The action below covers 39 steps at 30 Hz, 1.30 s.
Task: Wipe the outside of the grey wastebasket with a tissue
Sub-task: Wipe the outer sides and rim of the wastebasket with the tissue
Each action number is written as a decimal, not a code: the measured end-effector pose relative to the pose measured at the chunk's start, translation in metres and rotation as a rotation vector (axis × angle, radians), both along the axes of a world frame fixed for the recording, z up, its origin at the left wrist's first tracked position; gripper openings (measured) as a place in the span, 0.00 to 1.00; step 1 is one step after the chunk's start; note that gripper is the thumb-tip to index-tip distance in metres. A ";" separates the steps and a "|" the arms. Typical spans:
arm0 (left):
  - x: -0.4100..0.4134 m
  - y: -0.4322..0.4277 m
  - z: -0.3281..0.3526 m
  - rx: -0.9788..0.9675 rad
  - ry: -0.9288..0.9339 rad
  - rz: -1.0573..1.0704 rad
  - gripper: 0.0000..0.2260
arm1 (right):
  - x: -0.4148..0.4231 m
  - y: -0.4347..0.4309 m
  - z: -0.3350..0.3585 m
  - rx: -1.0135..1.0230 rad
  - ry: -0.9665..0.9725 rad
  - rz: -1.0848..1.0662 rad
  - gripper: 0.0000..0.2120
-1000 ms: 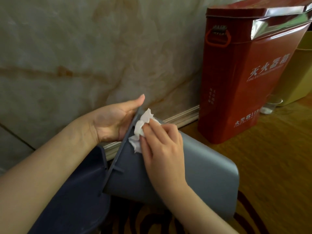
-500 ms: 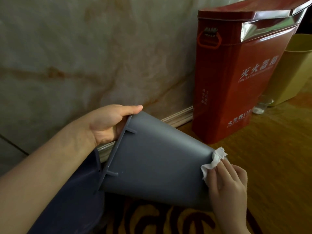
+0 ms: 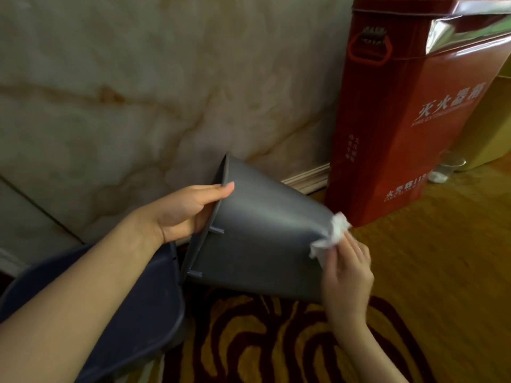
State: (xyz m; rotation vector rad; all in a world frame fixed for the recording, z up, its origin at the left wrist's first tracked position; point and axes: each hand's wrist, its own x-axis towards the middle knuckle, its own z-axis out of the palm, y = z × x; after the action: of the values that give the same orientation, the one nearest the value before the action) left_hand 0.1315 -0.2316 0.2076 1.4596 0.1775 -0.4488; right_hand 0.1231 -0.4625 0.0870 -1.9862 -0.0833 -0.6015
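The grey wastebasket (image 3: 260,239) is held on its side above the floor, its open rim to the left and its base to the right. My left hand (image 3: 185,211) grips the rim, thumb on the outside wall. My right hand (image 3: 345,275) presses a crumpled white tissue (image 3: 331,233) against the wastebasket's base end at the right. The inside of the wastebasket is hidden.
A tall red fire extinguisher box (image 3: 409,111) stands against the marble wall (image 3: 138,92) just right of the wastebasket. A yellowish bin (image 3: 489,125) and a small clear cup (image 3: 445,167) are beyond it. A dark blue lid-like object (image 3: 132,308) lies under my left arm on patterned carpet (image 3: 271,341).
My right hand slid the tissue along the wastebasket's side from the rim to the base end, then stayed there. The wastebasket has turned slightly in my left hand.
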 end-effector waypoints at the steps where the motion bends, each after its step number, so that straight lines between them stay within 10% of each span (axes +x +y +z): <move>1: -0.001 0.000 -0.001 0.006 0.023 0.025 0.18 | 0.003 0.012 0.015 -0.007 -0.073 0.079 0.08; 10: 0.000 0.006 -0.008 -0.168 0.124 0.374 0.19 | 0.009 0.118 0.073 -0.417 -0.193 0.570 0.09; 20: -0.015 0.004 -0.026 0.127 0.085 0.271 0.13 | 0.010 0.026 0.001 -0.533 0.087 0.359 0.11; 27: -0.020 -0.002 -0.023 0.121 0.056 0.186 0.12 | 0.021 -0.022 -0.041 -0.176 0.395 0.050 0.11; 31: -0.019 -0.003 -0.021 0.078 0.023 0.203 0.11 | 0.018 0.005 -0.006 0.028 0.196 0.088 0.13; 39: -0.022 -0.002 -0.025 0.100 -0.020 0.175 0.12 | 0.033 0.110 0.043 -0.268 -0.088 0.612 0.14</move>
State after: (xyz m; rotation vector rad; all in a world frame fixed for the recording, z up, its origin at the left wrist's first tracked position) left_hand 0.1100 -0.2332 0.1828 1.5310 0.3129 -0.2860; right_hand 0.1557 -0.3526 0.1298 -2.0412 -0.8303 -0.2826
